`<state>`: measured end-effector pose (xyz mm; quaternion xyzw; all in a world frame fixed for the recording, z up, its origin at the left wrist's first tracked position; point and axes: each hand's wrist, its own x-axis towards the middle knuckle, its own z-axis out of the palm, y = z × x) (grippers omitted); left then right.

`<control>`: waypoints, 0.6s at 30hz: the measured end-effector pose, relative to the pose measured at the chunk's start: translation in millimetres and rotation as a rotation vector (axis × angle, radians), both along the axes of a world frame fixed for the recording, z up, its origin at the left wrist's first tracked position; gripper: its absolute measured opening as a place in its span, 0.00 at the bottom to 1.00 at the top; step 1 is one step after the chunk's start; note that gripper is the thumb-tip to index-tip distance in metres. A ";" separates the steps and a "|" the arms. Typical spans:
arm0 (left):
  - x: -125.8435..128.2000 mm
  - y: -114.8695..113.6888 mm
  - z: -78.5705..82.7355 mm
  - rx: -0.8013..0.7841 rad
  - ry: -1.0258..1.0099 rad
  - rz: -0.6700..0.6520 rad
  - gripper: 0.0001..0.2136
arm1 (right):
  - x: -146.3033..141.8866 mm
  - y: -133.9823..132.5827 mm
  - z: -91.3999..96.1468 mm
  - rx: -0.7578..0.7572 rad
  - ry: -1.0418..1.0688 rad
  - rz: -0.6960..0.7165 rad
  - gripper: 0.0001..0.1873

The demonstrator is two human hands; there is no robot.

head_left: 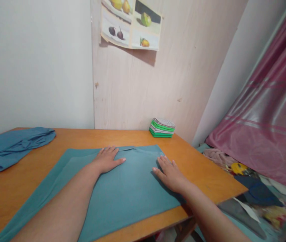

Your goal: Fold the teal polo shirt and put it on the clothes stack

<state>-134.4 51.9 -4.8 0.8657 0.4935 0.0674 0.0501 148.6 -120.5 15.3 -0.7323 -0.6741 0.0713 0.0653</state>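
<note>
A large teal cloth [128, 191] lies spread over the wooden table, with layered edges along its left side and a small crease at its far edge. My left hand [108, 160] rests flat on the cloth near that far edge, fingers stretched out and thumb pointing right. Near the cloth's right edge, my right hand [169, 173] lies palm down with its fingers apart. Neither hand grips anything. Part of the cloth is hidden beneath my left forearm.
On the wooden table [203, 164], a crumpled blue cloth [14, 146] lies at the left. A stack of folded green and striped cloths [162, 128] stands at the back. Fruit pictures [133, 25] hang on the wall. Beyond the right edge are a pink curtain [266, 134] and assorted items.
</note>
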 end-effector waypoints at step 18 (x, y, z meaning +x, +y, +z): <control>-1.3 -1.9 -5.1 0.008 -0.042 -0.015 0.47 | -37.7 80.8 7.8 0.008 0.000 0.110 0.42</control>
